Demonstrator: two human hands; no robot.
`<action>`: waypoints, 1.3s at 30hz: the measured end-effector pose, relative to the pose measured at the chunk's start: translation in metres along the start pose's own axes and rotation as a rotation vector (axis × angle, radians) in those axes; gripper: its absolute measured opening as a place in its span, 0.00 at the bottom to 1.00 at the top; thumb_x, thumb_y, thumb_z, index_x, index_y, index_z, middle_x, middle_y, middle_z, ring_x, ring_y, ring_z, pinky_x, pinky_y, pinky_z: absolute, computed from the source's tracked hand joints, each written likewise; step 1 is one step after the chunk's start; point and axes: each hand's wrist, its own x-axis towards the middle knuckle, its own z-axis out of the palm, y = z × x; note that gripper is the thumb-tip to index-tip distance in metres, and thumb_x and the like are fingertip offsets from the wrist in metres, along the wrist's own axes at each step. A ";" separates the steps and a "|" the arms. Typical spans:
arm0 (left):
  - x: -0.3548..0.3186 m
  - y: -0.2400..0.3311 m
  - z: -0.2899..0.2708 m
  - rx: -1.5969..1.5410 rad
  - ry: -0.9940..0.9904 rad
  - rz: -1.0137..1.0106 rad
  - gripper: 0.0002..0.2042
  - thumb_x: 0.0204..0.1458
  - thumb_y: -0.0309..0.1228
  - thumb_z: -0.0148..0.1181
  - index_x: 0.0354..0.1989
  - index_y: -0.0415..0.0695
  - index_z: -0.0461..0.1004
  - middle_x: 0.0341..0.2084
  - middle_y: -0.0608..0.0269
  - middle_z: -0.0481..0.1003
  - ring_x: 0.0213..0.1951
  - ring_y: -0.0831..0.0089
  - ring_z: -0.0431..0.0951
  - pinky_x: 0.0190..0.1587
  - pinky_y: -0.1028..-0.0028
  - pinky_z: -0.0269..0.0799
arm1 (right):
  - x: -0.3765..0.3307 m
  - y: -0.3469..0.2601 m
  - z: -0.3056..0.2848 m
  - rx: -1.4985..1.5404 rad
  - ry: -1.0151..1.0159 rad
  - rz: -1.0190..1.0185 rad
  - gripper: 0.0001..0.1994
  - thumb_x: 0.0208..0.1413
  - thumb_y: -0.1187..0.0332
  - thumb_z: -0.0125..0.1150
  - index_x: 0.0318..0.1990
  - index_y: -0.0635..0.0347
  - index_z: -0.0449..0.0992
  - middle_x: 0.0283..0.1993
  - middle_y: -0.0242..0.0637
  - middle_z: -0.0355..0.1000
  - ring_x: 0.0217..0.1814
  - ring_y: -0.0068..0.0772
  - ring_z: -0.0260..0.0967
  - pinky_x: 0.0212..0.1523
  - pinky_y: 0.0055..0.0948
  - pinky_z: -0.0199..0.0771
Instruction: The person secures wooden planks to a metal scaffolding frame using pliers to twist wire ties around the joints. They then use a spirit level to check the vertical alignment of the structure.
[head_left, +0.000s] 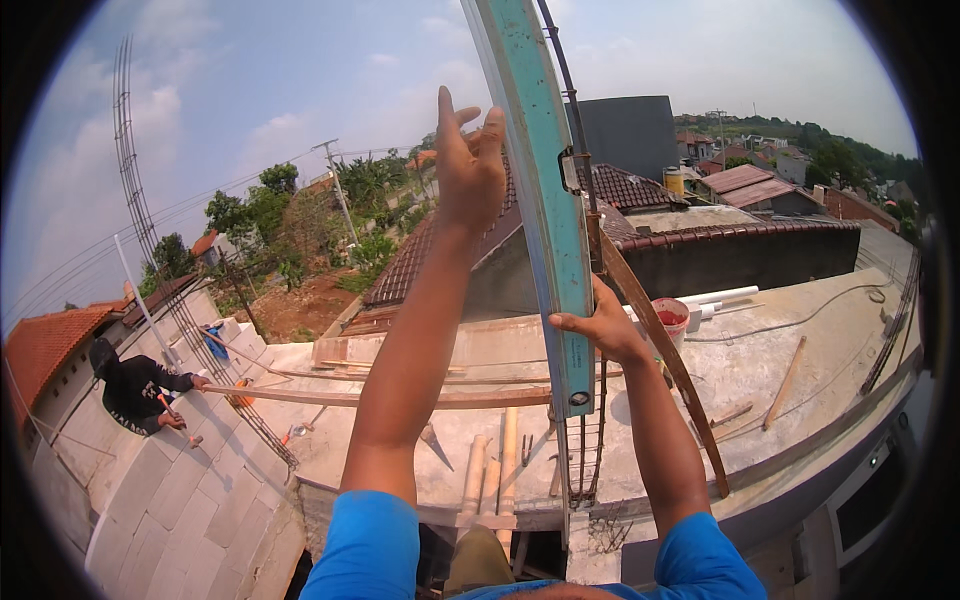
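Reached upward on both arms, blue sleeves at the shoulders, forearms bare. Left hand raised high on a nearly straight arm, palm turned away, fingers extended and close together, fingertips level with the left edge of the long turquoise spirit level, contact not clear. Right hand held lower, beside the level's lower part, thumb and fingers curled against its right edge, wrist bent, forearm angled up from the lower right.
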 end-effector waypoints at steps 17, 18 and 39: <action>-0.329 -0.130 -0.244 1.023 -1.021 -0.407 0.55 0.42 0.74 0.69 0.76 0.55 0.64 0.66 0.49 0.71 0.71 0.51 0.67 0.76 0.45 0.53 | 0.002 0.037 -0.015 -0.072 0.100 0.080 0.28 0.58 0.65 0.79 0.59 0.66 0.72 0.51 0.39 0.78 0.53 0.32 0.76 0.60 0.35 0.74; -0.337 -0.137 -0.249 1.019 -0.984 -0.376 0.50 0.45 0.69 0.72 0.74 0.54 0.67 0.64 0.52 0.73 0.68 0.54 0.71 0.73 0.45 0.58 | 0.001 0.036 -0.015 -0.079 0.115 0.082 0.28 0.57 0.65 0.79 0.60 0.66 0.72 0.52 0.40 0.78 0.54 0.33 0.76 0.60 0.35 0.73; -0.353 -0.205 -0.243 1.112 -0.796 -0.456 0.13 0.45 0.42 0.71 0.35 0.49 0.80 0.29 0.53 0.82 0.39 0.48 0.84 0.45 0.51 0.75 | -0.003 0.033 -0.009 -0.107 0.115 0.023 0.28 0.58 0.64 0.79 0.60 0.67 0.71 0.51 0.39 0.77 0.53 0.32 0.76 0.61 0.34 0.74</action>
